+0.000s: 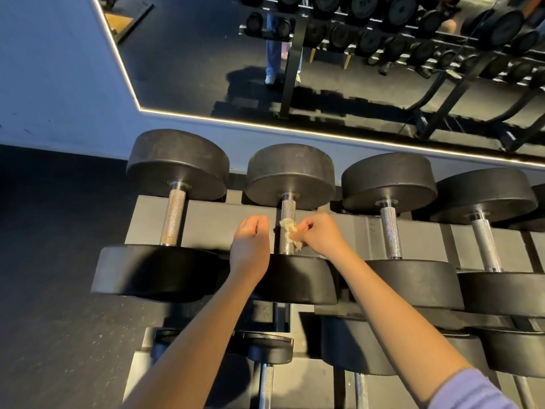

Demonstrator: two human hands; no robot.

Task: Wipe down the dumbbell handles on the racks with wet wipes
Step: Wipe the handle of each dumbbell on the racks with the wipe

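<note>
Head camera: the right hand (320, 234) pinches a crumpled wet wipe (290, 231) against the knurled handle (287, 211) of the 2nd dumbbell from the left on the top rack (212, 219), with its fingers curled tight round the tissue. The left hand (250, 246) sits just beside that handle, fingers curled, nothing visible in it. The wipe looks soft and thin, likely to snag and tear on the rough steel. The dumbbell looks heavy and rigid — best left seated, with the wipe wrapped round the bar's middle.
</note>
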